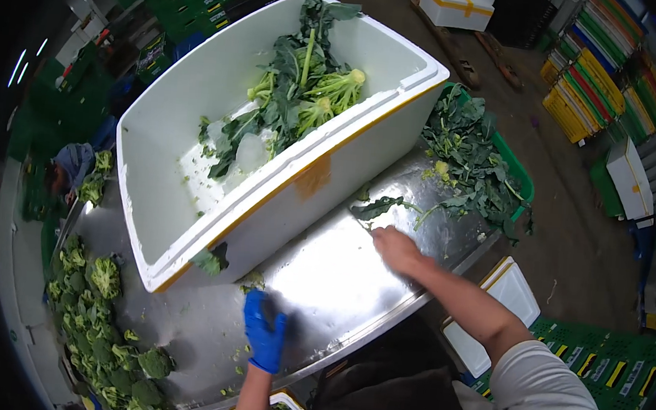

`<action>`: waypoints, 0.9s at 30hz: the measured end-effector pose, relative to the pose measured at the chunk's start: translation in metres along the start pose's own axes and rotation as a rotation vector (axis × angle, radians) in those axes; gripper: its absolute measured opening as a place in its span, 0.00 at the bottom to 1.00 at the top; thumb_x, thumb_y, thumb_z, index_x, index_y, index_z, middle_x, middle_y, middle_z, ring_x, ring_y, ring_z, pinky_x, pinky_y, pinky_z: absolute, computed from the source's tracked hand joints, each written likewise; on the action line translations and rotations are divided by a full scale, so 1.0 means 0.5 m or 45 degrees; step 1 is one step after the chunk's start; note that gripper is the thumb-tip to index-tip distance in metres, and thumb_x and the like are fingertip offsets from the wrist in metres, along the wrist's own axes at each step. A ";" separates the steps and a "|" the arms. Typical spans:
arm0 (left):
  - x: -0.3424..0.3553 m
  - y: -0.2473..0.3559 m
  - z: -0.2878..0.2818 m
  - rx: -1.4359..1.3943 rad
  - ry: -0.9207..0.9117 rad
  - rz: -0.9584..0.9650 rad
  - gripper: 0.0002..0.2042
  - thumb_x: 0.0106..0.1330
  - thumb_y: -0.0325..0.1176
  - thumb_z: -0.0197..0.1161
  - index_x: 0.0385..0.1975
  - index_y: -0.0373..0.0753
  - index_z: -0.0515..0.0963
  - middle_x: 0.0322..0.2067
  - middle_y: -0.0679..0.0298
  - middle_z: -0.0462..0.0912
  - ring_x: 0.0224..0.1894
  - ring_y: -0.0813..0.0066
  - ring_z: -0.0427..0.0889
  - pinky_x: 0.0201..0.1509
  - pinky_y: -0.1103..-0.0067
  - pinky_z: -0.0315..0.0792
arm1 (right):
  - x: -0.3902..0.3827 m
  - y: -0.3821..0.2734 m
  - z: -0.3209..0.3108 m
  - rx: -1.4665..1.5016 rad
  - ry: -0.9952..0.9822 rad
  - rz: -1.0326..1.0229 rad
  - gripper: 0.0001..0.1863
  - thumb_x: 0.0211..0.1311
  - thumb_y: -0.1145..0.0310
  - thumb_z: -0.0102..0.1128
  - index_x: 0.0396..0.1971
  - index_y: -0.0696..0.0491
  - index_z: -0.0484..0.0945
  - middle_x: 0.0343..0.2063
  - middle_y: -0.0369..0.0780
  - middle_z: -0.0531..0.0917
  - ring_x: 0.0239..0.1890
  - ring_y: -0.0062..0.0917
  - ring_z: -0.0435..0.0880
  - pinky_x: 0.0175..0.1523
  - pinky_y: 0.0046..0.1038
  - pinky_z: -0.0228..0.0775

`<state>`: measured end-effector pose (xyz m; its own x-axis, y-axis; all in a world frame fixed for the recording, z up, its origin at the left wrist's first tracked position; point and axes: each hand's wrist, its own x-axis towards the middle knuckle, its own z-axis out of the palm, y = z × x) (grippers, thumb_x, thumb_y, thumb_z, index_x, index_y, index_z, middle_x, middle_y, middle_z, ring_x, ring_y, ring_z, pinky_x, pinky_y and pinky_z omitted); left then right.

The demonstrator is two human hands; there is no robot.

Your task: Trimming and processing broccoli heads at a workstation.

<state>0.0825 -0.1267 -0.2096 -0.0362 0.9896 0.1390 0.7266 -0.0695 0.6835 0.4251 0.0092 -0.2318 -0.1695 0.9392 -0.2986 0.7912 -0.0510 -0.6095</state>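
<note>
My left hand [264, 331], in a blue glove, is over the metal table with its thumb apart from the fingers, holding nothing. Its fingertips are close to a small green scrap [253, 280]. My bare right hand [395, 249] is closed low over the table. A thin straight edge shows ahead of its fingers, but what it grips is too unclear to name. Beyond that hand lies a loose broccoli leaf [378, 207]. A large white foam box [322, 177] stands tilted on the table, holding broccoli leaves and cut stalks [317, 100] and a clear chunk that looks like ice [252, 153].
Broccoli heads [112, 350] crowd the table's left end. A green crate [519, 174] heaped with leaves [471, 154] adjoins the right end. A foam lid [492, 318] and green crates [600, 365] are at my right. Another person [73, 166] is at the far left.
</note>
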 end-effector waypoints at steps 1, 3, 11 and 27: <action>-0.016 -0.057 -0.007 0.065 0.079 -0.055 0.33 0.55 0.37 0.66 0.60 0.32 0.62 0.61 0.47 0.64 0.65 0.49 0.60 0.69 0.63 0.53 | 0.019 0.025 0.007 -0.041 0.155 -0.011 0.13 0.62 0.65 0.49 0.41 0.56 0.76 0.37 0.52 0.78 0.39 0.47 0.78 0.47 0.42 0.68; -0.010 -0.104 0.008 0.074 0.116 -0.140 0.36 0.56 0.38 0.66 0.62 0.31 0.60 0.64 0.45 0.59 0.68 0.49 0.56 0.71 0.64 0.49 | 0.057 0.158 -0.022 -0.236 0.419 -0.185 0.14 0.62 0.67 0.50 0.43 0.58 0.75 0.30 0.50 0.79 0.30 0.37 0.80 0.39 0.38 0.72; 0.065 0.075 0.120 -0.154 -0.258 0.355 0.35 0.52 0.38 0.66 0.61 0.37 0.63 0.65 0.42 0.56 0.67 0.46 0.58 0.68 0.63 0.56 | -0.020 0.057 -0.114 1.076 0.494 0.185 0.15 0.58 0.65 0.62 0.41 0.57 0.75 0.20 0.33 0.73 0.18 0.13 0.74 0.23 0.20 0.66; 0.241 0.316 -0.386 0.274 0.050 0.603 0.12 0.54 0.28 0.61 0.38 0.34 0.80 0.42 0.50 0.82 0.39 0.57 0.82 0.47 0.71 0.74 | -0.061 -0.069 -0.110 0.607 0.017 -0.044 0.12 0.62 0.68 0.58 0.43 0.56 0.78 0.28 0.41 0.81 0.22 0.19 0.77 0.32 0.24 0.72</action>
<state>0.0604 -0.0427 0.0533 0.3082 0.8501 0.4270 0.7938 -0.4772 0.3771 0.4353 0.0013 -0.1612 -0.1811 0.9473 -0.2644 0.4270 -0.1665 -0.8888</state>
